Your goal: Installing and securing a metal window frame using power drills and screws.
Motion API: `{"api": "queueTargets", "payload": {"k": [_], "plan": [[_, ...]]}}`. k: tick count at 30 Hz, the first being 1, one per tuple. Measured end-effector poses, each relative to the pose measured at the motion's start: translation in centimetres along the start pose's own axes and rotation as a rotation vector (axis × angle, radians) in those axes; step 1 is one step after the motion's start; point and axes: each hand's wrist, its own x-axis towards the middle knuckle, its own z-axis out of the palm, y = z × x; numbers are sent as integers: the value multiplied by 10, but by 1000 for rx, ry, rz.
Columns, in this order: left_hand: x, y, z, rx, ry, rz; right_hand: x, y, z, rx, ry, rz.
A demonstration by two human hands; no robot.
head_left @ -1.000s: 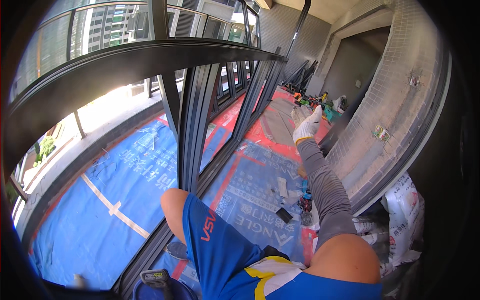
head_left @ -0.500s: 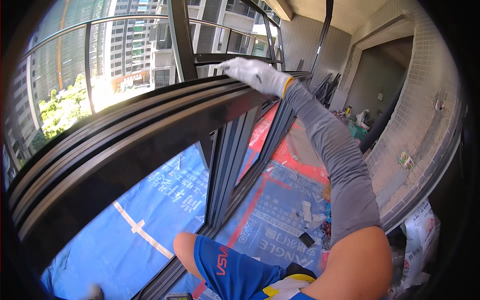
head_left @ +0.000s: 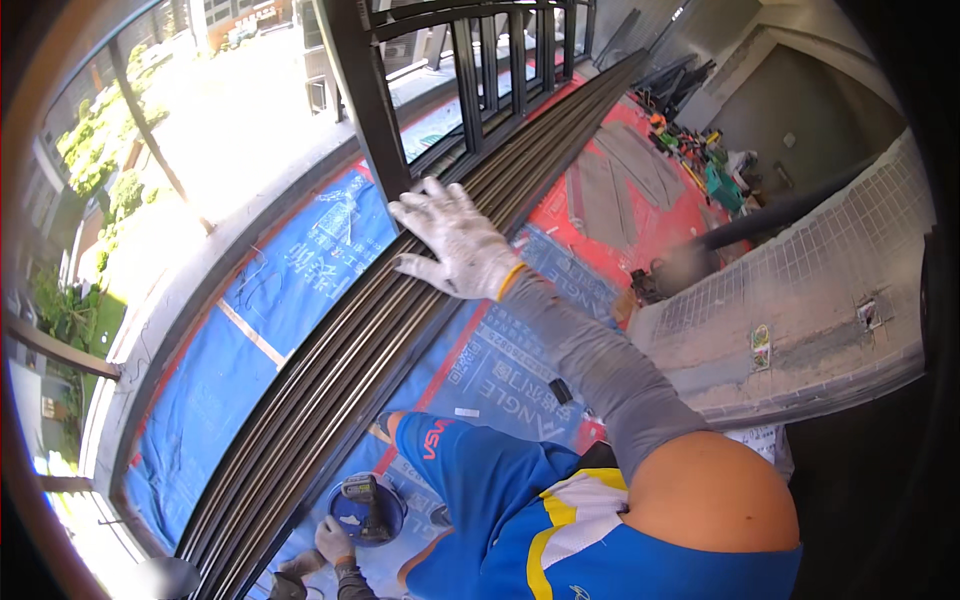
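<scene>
My right hand (head_left: 450, 240), in a white glove below a grey sleeve, lies with fingers spread on a long dark multi-channel metal rail (head_left: 330, 370), beside an upright dark frame post (head_left: 365, 110). The rail runs diagonally from the lower left to the far top. Low at the bottom, my left hand (head_left: 332, 542), also gloved, is small and partly in view beside a blue bucket (head_left: 387, 524) with a cordless tool (head_left: 365, 492) on it; its fingers are unclear.
Blue and red protective sheeting (head_left: 250, 350) covers the floor. Tools and materials (head_left: 735, 170) lie near a doorway at upper right. A tiled wall section (head_left: 780, 310) curves along the right. A railing (head_left: 150, 125) at left borders a drop to greenery.
My right hand rose onto the rail, then came to rest nearer with fingers spread. The view has tilted down, showing more rail and floor. My left hand has appeared at the bottom.
</scene>
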Motion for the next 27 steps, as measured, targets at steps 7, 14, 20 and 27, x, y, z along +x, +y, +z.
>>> {"api": "queueTargets", "payload": {"k": [7,14,20,27], "plan": [[-99,255,-105,-112,-300,255,4,-8,-10,240,-134,138],[-118,374,-105,-113,-408,324,-34,28,-28,968,163,193],[-96,358,-63,-100,-500,-183,-217,180,-58,1076,127,464],[-5,531,13,-275,-834,-422,-446,436,-145,648,-26,1294]]}}
